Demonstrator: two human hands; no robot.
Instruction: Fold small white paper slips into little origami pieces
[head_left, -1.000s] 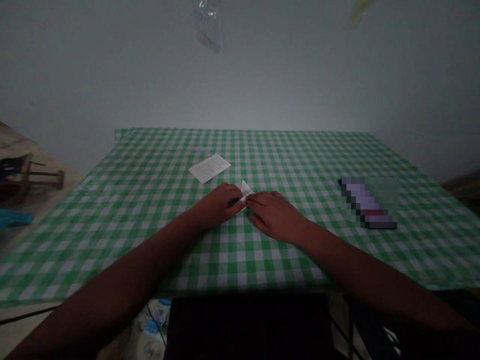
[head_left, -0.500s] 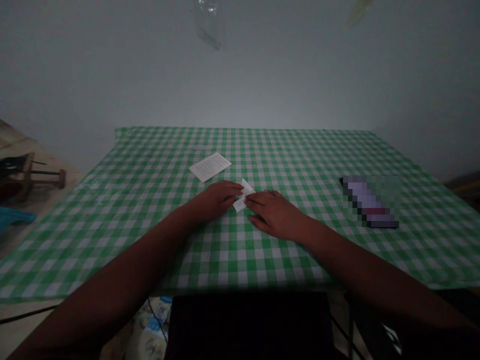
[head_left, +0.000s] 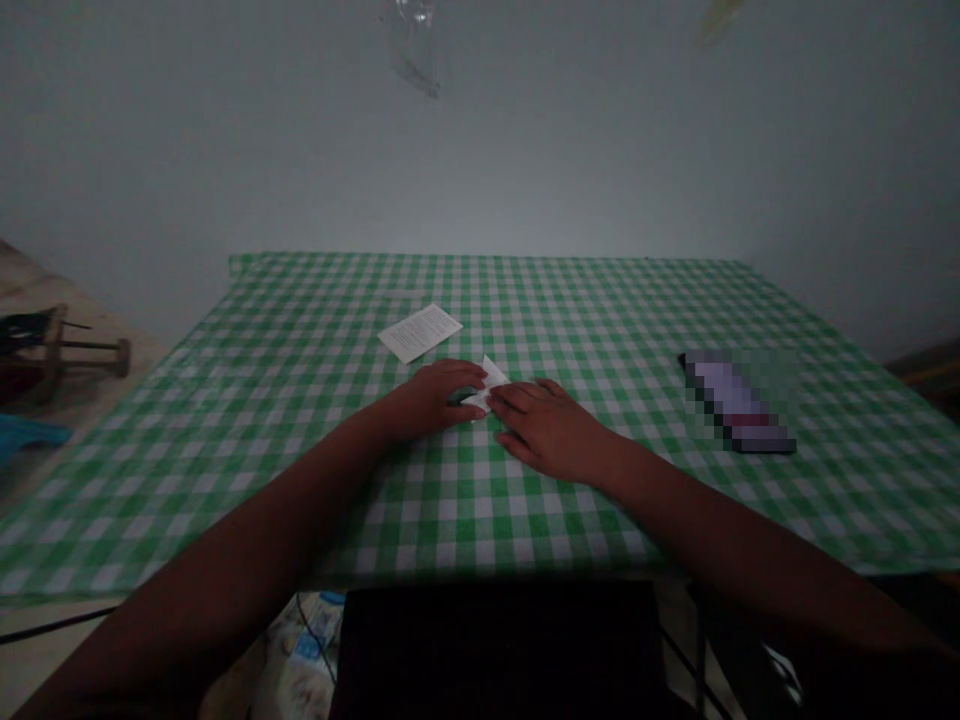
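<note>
A small folded piece of white paper (head_left: 490, 382) lies on the green-and-white checked tablecloth (head_left: 315, 440) near the table's middle. My left hand (head_left: 435, 396) rests on its left side, fingers curled over the paper's edge in a pinch. Opposite it, my right hand (head_left: 551, 427) lies mostly flat on the cloth with its fingertips pressing the paper's right side. Most of the paper is hidden under the fingers of both hands.
A second white printed slip (head_left: 420, 332) lies flat just behind my left hand. A blurred dark oblong object (head_left: 736, 402) sits on the cloth at the right. A wooden item (head_left: 71, 350) stands on the floor at the left. The wall is close behind the table.
My left hand's fingers have slid right over the folded paper, covering more of it. My right hand has stayed in place.
</note>
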